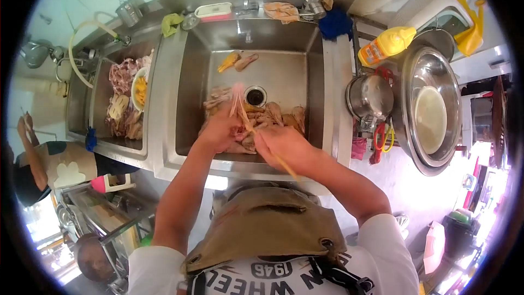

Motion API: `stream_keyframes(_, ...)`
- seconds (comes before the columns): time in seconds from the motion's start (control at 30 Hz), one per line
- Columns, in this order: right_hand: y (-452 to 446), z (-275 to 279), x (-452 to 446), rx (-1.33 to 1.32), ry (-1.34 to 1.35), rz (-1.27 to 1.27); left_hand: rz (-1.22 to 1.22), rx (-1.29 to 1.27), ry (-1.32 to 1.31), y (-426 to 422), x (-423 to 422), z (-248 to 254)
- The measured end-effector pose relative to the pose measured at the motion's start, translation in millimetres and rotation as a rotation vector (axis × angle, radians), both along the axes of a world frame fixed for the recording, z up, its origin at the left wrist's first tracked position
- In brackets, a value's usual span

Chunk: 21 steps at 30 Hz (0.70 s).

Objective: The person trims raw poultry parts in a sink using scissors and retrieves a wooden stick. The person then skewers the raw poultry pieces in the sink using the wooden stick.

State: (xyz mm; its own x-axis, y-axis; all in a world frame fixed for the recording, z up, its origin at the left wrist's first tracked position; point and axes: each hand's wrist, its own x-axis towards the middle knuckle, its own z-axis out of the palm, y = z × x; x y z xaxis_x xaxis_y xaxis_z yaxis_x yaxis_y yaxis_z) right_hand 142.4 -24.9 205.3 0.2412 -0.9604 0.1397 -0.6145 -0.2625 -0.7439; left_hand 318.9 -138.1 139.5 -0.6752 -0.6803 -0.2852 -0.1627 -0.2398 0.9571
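Low over the big steel sink (188, 76), my hands are close together above a pile of raw poultry pieces (274, 113). My left hand (219, 131) is closed around a pale pink raw poultry piece (238, 101), whose narrow, strand-like end points away from me. My right hand (281, 145) grips a thin yellowish stick (286, 168); one end slants back towards me, the other reaches the piece in my left hand. Which tool the stick belongs to, I cannot tell. Farther back, two poultry pieces (245, 62) lie on the sink floor, beyond the drain (255, 96).
The left basin (98, 109) holds raw meat (123, 74) and a white bowl (136, 98) of yellow pieces. To the right stand a yellow bottle (387, 45), a steel pot (370, 96) and large steel basins (457, 98). At far left is another person (38, 164).
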Motion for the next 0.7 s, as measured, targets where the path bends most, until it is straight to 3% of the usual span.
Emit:
stream_keyframes(0.13, 5, 0, 2, 0.073, 0.091, 0.019, 0.223, 0.666, 0.150, 1, 9, 2)
stream_keyframes(0.2, 9, -13, 2, -0.020, -0.008, -0.005, 0.218, 0.717, 0.142, 8, 1, 8)
stream_keyframes(0.27, 10, -12, 4, -0.024, -0.066, -0.010, 0.156, 0.663, 0.205, 2, 7, -15)
stream_keyframes(0.4, 2, -20, 4, 0.049, 0.013, -0.044, 0.212, 0.641, 0.052, 14, 0, 6)
stream_keyframes(0.47, 6, -6, 4, -0.003, -0.015, -0.064, -0.038, 0.023, -0.090, 6, 13, -23)
stream_keyframes(0.53, 9, -12, 11, 0.001, 0.019, -0.057, -0.027, 0.013, -0.175, 8, 16, -11)
stream_keyframes(0.6, 5, -32, 11, 0.042, 0.144, -0.049, 0.219, 0.590, -0.185, 7, 4, 17)
stream_keyframes(0.7, 6, -25, 9, 0.015, 0.000, -0.105, 0.052, 0.388, -0.147, 1, 8, 1)
